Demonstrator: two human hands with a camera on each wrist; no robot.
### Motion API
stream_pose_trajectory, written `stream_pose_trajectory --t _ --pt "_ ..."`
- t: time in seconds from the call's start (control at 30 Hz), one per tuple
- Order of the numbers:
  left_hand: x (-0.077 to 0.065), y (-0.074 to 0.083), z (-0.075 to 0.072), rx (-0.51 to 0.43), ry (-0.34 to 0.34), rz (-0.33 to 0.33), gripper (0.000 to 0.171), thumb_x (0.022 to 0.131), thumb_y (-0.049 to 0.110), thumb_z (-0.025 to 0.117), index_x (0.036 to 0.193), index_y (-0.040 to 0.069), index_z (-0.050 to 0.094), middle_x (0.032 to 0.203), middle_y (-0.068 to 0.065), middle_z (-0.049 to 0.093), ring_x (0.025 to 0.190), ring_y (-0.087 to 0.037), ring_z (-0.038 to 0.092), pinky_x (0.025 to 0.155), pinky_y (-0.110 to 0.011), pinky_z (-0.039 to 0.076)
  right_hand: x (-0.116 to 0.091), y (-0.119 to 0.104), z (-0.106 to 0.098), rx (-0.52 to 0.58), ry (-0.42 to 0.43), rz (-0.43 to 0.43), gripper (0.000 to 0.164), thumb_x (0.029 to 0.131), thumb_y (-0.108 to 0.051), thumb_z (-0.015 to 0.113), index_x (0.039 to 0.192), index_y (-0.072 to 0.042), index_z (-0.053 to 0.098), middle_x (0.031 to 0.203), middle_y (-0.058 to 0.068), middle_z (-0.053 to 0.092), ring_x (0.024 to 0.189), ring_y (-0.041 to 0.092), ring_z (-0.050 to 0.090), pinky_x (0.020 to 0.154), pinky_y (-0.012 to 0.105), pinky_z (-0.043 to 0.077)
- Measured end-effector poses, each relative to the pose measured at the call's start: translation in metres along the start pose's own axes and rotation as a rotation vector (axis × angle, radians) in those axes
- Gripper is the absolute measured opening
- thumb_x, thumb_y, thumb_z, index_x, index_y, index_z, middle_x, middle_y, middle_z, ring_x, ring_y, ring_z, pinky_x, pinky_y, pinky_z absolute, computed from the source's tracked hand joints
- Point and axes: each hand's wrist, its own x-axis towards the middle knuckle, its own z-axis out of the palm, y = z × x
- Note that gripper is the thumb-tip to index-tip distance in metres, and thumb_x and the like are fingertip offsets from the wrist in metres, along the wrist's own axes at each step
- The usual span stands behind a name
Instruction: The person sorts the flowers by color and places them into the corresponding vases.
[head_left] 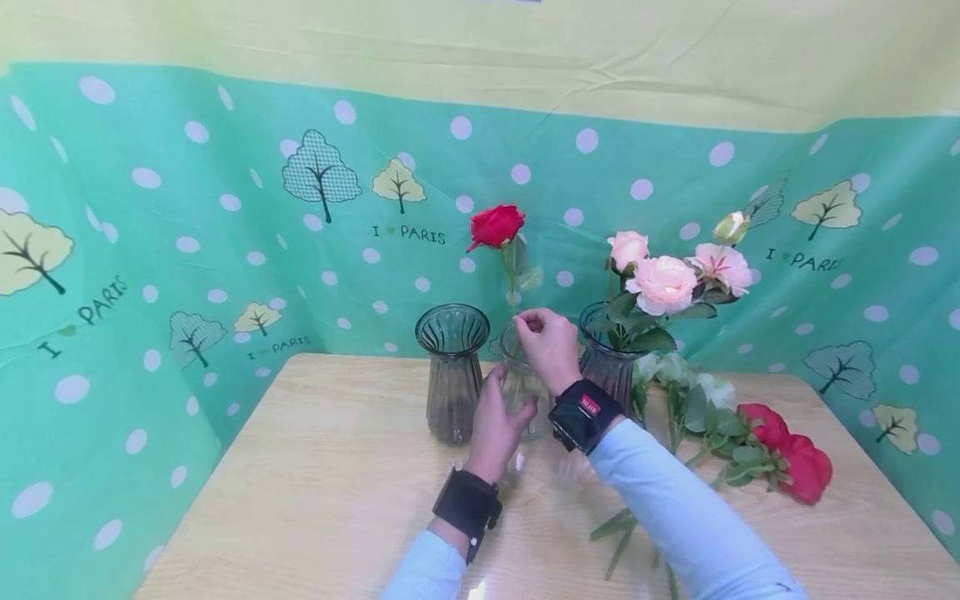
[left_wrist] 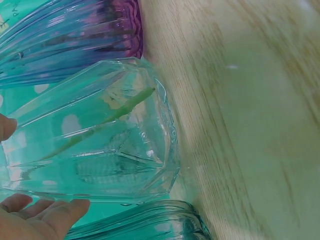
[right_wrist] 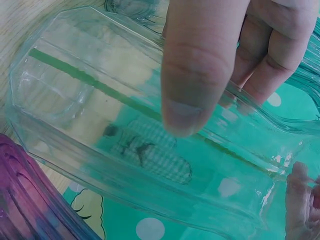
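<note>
Between two darker vases stands a clear glass vase [head_left: 517, 379]. My left hand [head_left: 498, 425] holds it low on the body, fingers along its left side and thumb across the front. At the vase's mouth my right hand [head_left: 549, 346] pinches the stem of a red rose [head_left: 497, 227], whose bloom rises above the rim. Through the glass, the green stem [left_wrist: 120, 111] slants down, its cut end near the base. In the right wrist view the left thumb [right_wrist: 192, 70] lies over the vase, and a right fingertip [right_wrist: 300, 205] shows by the mouth.
A grey ribbed vase [head_left: 453, 379] stands close on the left. On the right, another dark ribbed vase [head_left: 600, 371] holds pink roses [head_left: 663, 285]. Red roses [head_left: 804, 468] and white flowers [head_left: 716, 390] lie on the wooden table [head_left: 300, 492], partly under the right forearm. A green curtain hangs behind.
</note>
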Motion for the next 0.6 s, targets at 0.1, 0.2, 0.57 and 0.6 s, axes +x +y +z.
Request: stream_pose_trajectory --t 0.1,0.2,0.57,0.6 --pt "0.0002 0.0009 -0.0004 0.003 -0.003 -0.006 0.067 0.084 0.03 0.067 0.137 0.003 0.037 0.137 -0.016 0.048 0.126 -0.031 0.048 0.105 -0.044 0.042 -0.0001 0.0 -0.0006 0.005 -0.002 -0.001 0.019 0.09 -0.019 0.061 0.094 -0.002 0.071 0.08 0.013 0.071 0.067 0.021 0.066 0.063 0.033 0.055" --pt "0.0008 0.0013 -0.0006 0.01 -0.004 -0.002 0.067 0.084 0.03 0.068 0.137 0.003 0.037 0.137 -0.017 0.048 0.126 -0.031 0.048 0.105 -0.044 0.042 0.0002 -0.0007 -0.0016 0.011 -0.003 0.003 0.019 0.09 -0.019 0.062 0.094 -0.002 0.071 0.081 0.012 0.071 0.068 0.021 0.066 0.063 0.033 0.056" --pt "-0.0002 0.002 -0.0006 0.021 0.003 0.008 0.066 0.084 0.029 0.068 0.136 0.003 0.038 0.137 -0.017 0.048 0.125 -0.031 0.048 0.105 -0.044 0.042 -0.0037 -0.0047 -0.0087 0.045 -0.02 -0.011 0.02 0.089 -0.021 0.062 0.095 -0.004 0.071 0.084 0.011 0.071 0.075 0.021 0.066 0.067 0.032 0.056" --pt "-0.0003 0.002 -0.0006 0.023 0.007 0.014 0.066 0.084 0.028 0.068 0.136 0.002 0.038 0.137 -0.018 0.048 0.125 -0.032 0.048 0.105 -0.044 0.043 -0.0046 -0.0058 -0.0101 0.047 -0.02 -0.018 0.021 0.089 -0.022 0.062 0.095 -0.004 0.071 0.084 0.011 0.071 0.075 0.021 0.066 0.068 0.032 0.056"
